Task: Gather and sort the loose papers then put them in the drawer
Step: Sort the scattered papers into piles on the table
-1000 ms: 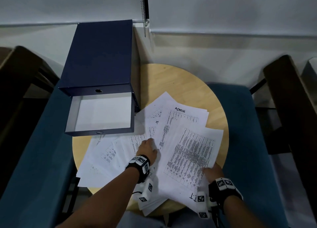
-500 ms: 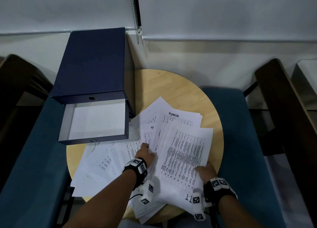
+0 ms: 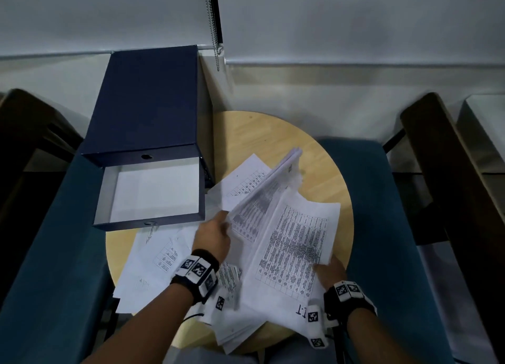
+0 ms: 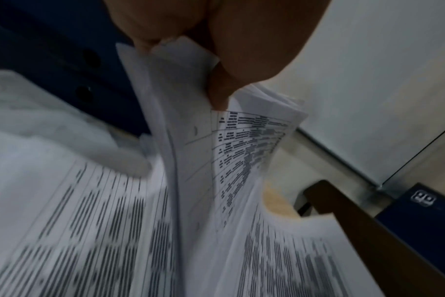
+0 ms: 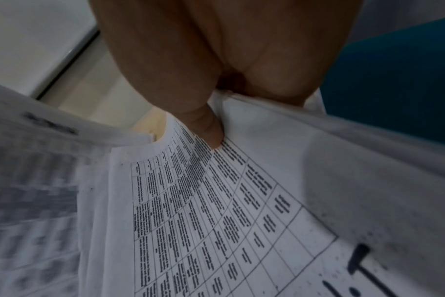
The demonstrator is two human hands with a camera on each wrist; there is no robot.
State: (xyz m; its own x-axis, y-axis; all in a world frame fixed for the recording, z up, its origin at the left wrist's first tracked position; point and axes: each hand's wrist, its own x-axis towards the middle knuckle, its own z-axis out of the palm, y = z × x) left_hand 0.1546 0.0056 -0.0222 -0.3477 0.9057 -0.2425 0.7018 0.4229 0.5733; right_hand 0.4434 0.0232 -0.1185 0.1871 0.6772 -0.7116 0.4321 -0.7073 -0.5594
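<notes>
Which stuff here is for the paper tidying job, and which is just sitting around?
For the job:
- lifted sheets, in the left hand
- I.T stack, in the right hand
- loose papers
- open drawer

Just there:
- round table
- blue seats
- blind chain

Dim, bluish light throughout; wrist views motion-blurred (print smears), head view's edges bowed.
</notes>
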